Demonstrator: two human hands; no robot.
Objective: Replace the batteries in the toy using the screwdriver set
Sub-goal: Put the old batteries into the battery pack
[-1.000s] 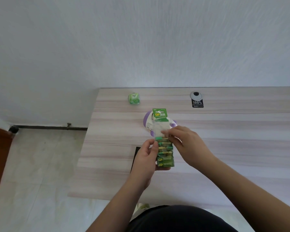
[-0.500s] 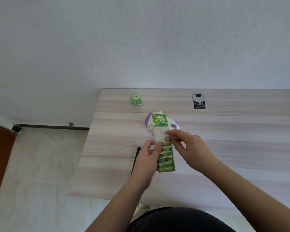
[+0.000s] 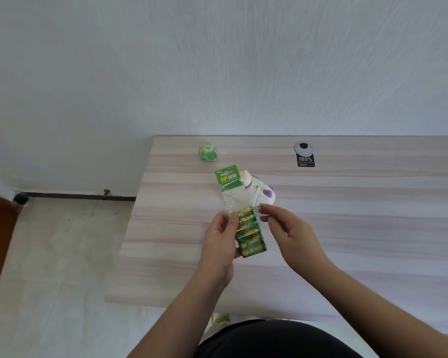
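A person seated at a pale wood-grain table (image 3: 347, 228) holds a strip pack of green batteries (image 3: 248, 228) up over the tabletop. The left hand (image 3: 221, 239) grips the pack along its left edge, thumb pressed on the front near the top of the battery row, fingers wrapped behind. The pack's green header card (image 3: 228, 178) tilts away toward the wall, with an empty clear stretch of wrapper between it and the remaining cells. The right hand (image 3: 287, 228) hovers just beside the pack's upper right corner, its fingers loosely bent and its fingertips (image 3: 263, 209) close to the wrapper; whether they touch it or pinch anything cannot be told.

The white-and-purple toy (image 3: 260, 192) lies on the table just beyond the hands, partly hidden behind the pack. Farther back, near the wall, sits a small green cube (image 3: 208, 151). To the right of it a round grey cable grommet (image 3: 304, 148) is set into the table, with a black "100%" sticker (image 3: 305, 161) just in front of it. Beyond the table's left edge lies a light tiled floor (image 3: 57, 254).
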